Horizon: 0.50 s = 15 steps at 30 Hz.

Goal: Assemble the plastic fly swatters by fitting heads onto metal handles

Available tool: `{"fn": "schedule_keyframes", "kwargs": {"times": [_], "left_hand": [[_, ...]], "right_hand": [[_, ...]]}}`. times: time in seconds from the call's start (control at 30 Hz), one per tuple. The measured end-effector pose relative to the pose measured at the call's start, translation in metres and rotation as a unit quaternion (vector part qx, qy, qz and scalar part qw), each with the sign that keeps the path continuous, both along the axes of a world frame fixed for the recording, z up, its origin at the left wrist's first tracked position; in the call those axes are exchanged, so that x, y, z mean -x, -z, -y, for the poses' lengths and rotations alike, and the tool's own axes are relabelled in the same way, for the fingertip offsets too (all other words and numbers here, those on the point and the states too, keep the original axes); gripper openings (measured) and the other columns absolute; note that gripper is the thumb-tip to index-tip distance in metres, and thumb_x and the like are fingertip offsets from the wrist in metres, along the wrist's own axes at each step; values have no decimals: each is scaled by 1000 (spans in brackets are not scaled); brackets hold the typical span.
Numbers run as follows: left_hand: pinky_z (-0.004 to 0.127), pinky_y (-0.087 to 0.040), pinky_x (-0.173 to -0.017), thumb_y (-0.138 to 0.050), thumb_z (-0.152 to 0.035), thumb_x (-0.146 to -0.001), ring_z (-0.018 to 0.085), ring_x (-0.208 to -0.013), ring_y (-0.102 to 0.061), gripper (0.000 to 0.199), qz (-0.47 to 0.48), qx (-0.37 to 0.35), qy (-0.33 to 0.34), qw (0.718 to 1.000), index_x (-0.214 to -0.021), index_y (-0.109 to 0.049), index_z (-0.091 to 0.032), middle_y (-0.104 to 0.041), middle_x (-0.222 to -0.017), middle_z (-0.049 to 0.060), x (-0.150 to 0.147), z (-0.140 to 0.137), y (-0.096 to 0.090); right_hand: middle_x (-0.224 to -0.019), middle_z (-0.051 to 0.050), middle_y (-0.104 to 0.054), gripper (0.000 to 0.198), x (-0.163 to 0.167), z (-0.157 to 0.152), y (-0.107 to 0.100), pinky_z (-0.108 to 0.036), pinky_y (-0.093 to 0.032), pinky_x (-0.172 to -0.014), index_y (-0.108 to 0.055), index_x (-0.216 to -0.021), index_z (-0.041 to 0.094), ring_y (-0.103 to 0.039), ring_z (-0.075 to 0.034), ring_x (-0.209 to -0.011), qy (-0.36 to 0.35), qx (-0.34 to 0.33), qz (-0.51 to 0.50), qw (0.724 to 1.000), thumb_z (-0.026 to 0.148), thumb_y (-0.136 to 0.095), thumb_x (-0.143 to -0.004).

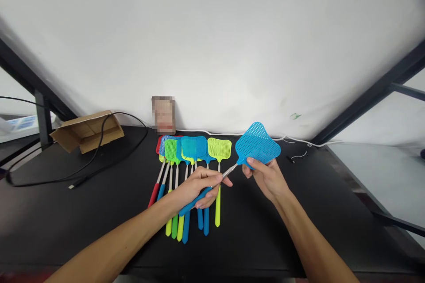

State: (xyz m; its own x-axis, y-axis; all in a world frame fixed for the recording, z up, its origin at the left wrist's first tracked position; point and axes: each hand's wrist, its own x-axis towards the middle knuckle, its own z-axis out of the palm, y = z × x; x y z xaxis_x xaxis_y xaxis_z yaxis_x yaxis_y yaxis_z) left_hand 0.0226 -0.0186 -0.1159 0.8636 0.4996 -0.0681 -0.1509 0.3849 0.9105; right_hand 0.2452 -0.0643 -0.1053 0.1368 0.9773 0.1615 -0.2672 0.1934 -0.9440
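Note:
A blue fly swatter [257, 143] with a perforated head and a metal shaft is held tilted above the table by both hands. My left hand [202, 185] is closed around its shaft and the upper part of its blue handle. My right hand [265, 177] pinches the lower edge of the head, thumb on top. Under and beside my left hand lie several more fly swatters in a row, heads toward the wall: a red one [153, 195], a green one [174, 225], a yellow-green one [219, 148] at the right end, and blue ones. My left hand hides parts of their shafts.
An open cardboard box [89, 132] lies at the back left, with a black cable [99, 141] looping in front of it. A blurred-out box [164, 115] leans against the wall. A white cord [226, 133] runs along the wall. Black metal posts [372, 93] slant at both sides.

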Motion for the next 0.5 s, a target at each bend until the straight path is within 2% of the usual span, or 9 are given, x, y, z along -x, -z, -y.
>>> {"fn": "schedule_keyframes", "kwargs": {"times": [0.23,0.3,0.37,0.43,0.5], "left_hand": [[22,-37,-40,-55,-49,-98,6,-30,-41,42,-76,-150,-59,984,-90,-75,-13,-49,-46,-5,-1,4,-2],[25,-43,-47,-52,-49,-100,6,-31,-42,45,-97,-202,-73,972,-80,-73,-15,-47,-45,-5,-2,7,-4],[28,-47,-55,-47,-49,-101,7,-33,-42,54,-114,-257,-88,956,-61,-63,-18,-43,-42,-5,-4,10,-5],[28,-41,-54,-45,-48,-102,8,-36,-38,57,-134,-307,-109,936,-52,-52,-20,-38,-42,-5,-5,12,-6],[26,-29,-49,-46,-45,-102,9,-42,-31,54,-155,-357,-133,912,-54,-48,-20,-34,-47,-5,-6,14,-6]], "right_hand": [[-54,3,-52,26,2,-2,5,-29,-38,-51,-55,-67,21,-48,-13,-50,42,1,27,999,29,-75,-82],[-53,5,-49,28,4,-3,7,-29,-36,-49,-52,-66,22,-45,-12,-49,55,2,32,998,27,-74,-83],[-53,6,-46,30,6,-4,7,-28,-33,-48,-49,-65,22,-42,-11,-47,63,6,27,998,26,-74,-82],[-53,7,-43,32,9,-4,7,-27,-30,-46,-46,-64,23,-38,-10,-46,66,11,19,998,26,-73,-81],[-52,8,-40,33,11,-4,8,-27,-27,-45,-44,-64,23,-34,-9,-45,66,18,13,998,25,-73,-80]]}}
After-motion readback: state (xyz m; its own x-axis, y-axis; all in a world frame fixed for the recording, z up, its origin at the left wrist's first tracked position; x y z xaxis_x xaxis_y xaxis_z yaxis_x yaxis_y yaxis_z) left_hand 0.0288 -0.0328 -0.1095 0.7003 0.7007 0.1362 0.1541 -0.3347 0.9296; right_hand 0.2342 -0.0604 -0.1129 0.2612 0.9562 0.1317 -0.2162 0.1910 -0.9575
